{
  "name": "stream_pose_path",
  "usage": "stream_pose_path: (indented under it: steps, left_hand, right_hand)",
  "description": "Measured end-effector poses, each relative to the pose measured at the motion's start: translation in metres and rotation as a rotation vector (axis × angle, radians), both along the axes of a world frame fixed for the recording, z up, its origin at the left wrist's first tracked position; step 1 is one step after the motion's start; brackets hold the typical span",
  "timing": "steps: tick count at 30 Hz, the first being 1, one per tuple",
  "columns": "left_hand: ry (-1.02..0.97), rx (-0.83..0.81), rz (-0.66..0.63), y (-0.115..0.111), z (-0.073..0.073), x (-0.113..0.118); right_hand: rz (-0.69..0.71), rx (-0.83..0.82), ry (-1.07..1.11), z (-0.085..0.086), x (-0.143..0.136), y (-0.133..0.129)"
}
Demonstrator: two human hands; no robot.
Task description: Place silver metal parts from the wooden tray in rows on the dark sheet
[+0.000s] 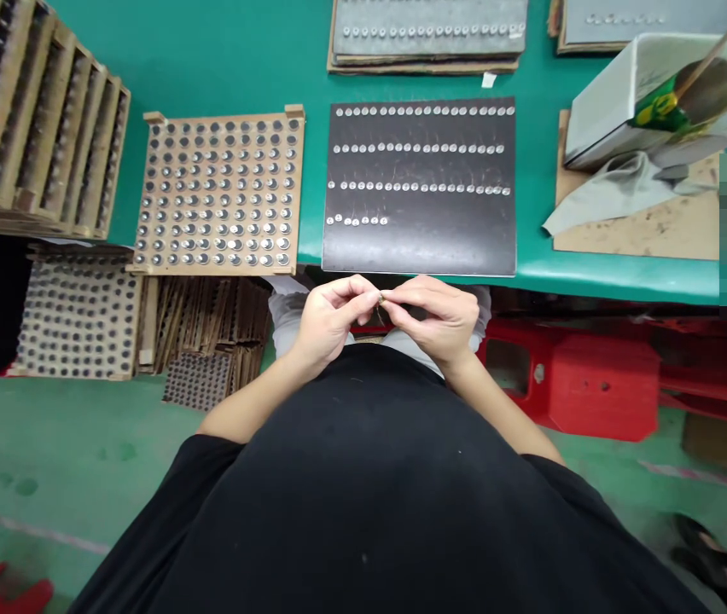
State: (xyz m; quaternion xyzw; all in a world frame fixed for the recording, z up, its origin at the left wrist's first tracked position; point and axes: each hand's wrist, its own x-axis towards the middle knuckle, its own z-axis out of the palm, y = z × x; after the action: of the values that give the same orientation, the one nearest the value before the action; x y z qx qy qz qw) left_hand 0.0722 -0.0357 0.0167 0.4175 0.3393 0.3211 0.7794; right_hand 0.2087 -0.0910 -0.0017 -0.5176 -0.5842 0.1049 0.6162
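My left hand and my right hand meet at the fingertips over my lap, just off the table's front edge. Pinched between them is a tiny part with thin wires, too small to name; both hands seem closed on it. Straight ahead lies a dark board carrying rows of small round silvery pieces, some with hair-thin wires; its lowest row reaches only partway across. To the left of it, a wooden tray holds a grid of dark round parts, many topped with metal pins.
Stacked wooden racks rise at far left, with more trays below. Grey boards lie at the back of the green table. At right stand a white container with a can and stick, and a grey cloth. A red stool sits below.
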Motion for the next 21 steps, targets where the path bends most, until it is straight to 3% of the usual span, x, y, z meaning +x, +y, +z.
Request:
stream_pose_path:
  steps: [5,10,15,17,21]
  left_hand:
    - [0.008,-0.052,0.046,-0.004,0.000,-0.001]
    - [0.064,-0.013,0.148,-0.006,-0.004,-0.001]
    - [0.149,0.190,0.187,-0.007,-0.006,-0.004]
    - [0.152,0.219,0.162,-0.008,-0.005,-0.005]
    - [0.118,0.172,0.063,-0.009,-0.005,-0.005]
  right_hand:
    - [0.051,-0.090,0.194,-0.003,-0.007,-0.008]
    - [0.009,-0.394,0.495,-0.002,-0.009,-0.014]
    - [0.225,-0.519,0.339,0.009,-0.005,-0.016]
    - [0.187,-0.456,0.317,0.013,-0.005,-0.015]
    - [-0.042,-0.404,0.275,0.010,-0.006,-0.012]
